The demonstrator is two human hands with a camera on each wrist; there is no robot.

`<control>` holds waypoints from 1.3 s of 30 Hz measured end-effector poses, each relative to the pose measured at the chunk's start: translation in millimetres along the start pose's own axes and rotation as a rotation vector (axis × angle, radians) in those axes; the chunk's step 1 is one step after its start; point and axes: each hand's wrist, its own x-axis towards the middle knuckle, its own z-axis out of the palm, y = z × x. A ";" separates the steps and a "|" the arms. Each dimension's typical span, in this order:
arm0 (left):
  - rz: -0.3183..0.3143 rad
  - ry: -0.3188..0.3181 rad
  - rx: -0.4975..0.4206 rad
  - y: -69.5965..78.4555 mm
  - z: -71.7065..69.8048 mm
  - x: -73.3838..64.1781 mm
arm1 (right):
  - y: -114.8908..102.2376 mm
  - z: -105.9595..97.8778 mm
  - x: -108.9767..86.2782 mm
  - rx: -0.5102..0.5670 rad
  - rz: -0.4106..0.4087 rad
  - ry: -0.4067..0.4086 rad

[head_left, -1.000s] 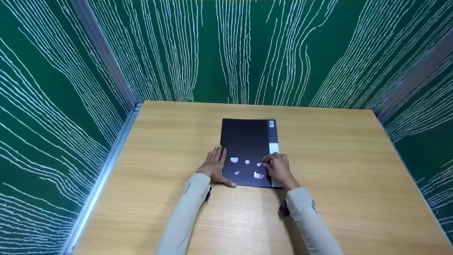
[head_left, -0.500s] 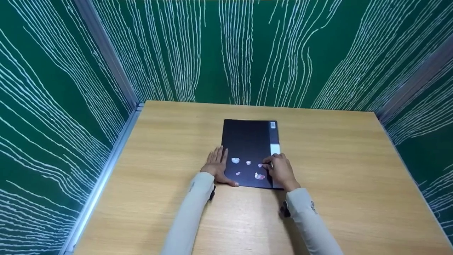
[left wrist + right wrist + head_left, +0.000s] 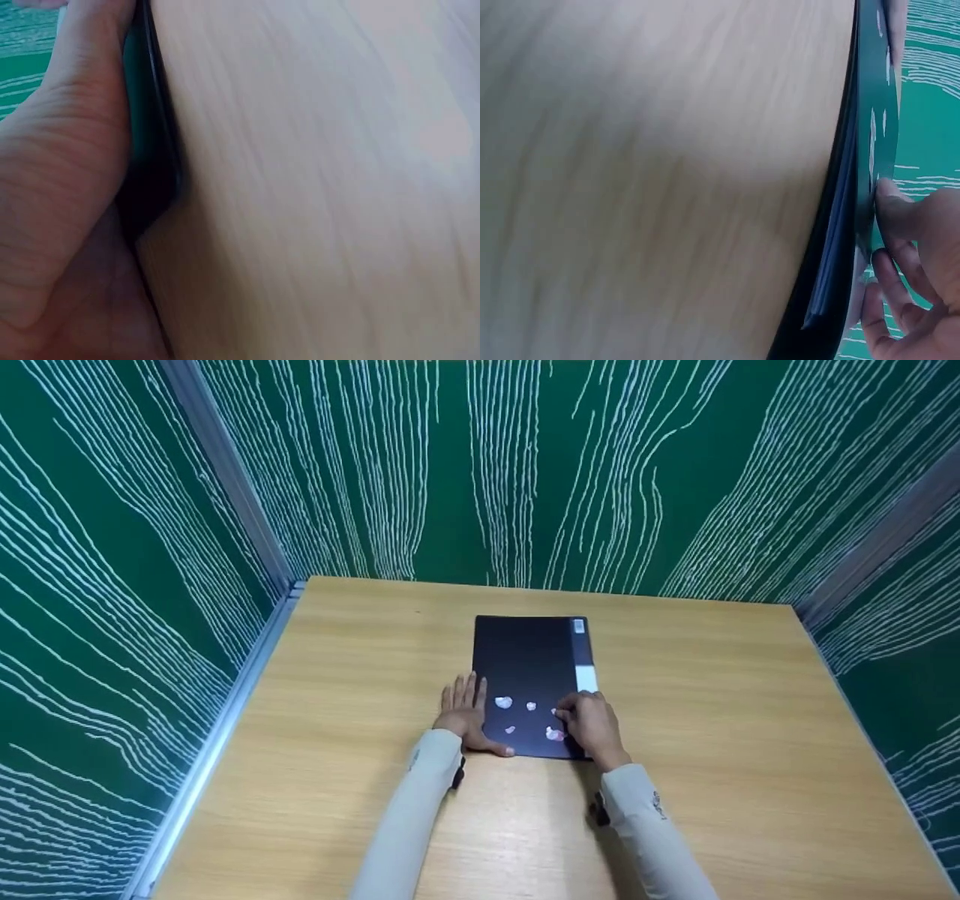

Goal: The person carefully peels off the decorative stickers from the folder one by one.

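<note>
Our right hand (image 3: 595, 724) has its fingers bent, tips at a small sticker (image 3: 553, 711) on the right of the black folder's (image 3: 521, 656) near half; we cannot tell whether they pinch it. Our left hand (image 3: 466, 721) lies flat, fingers straight, at the folder's near left corner. Four other stickers (image 3: 555, 734) dot that half. Beneath is our wooden counter (image 3: 375, 675); beyond, a green wall (image 3: 450, 517).
</note>
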 end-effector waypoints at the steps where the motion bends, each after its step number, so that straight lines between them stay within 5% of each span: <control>1: -0.007 -0.004 0.003 0.6 -0.3 -0.8 | -0.7 -0.3 -0.1 0.006 0.021 0.000; 14: -0.017 -0.014 0.005 2.4 -1.0 -2.2 | 2.0 -2.4 1.7 -0.043 0.066 -0.001; 20: -0.039 -0.057 0.002 0.2 2.0 7.5 | 3.4 -0.5 0.2 -0.035 0.063 0.017; 28: -0.024 -0.022 0.007 0.2 -3.7 4.8 | 6.6 2.7 1.7 -0.027 0.043 0.057; 39: -0.031 -0.031 0.014 -3.7 9.8 16.5 | 3.7 9.3 4.4 -0.083 0.037 0.050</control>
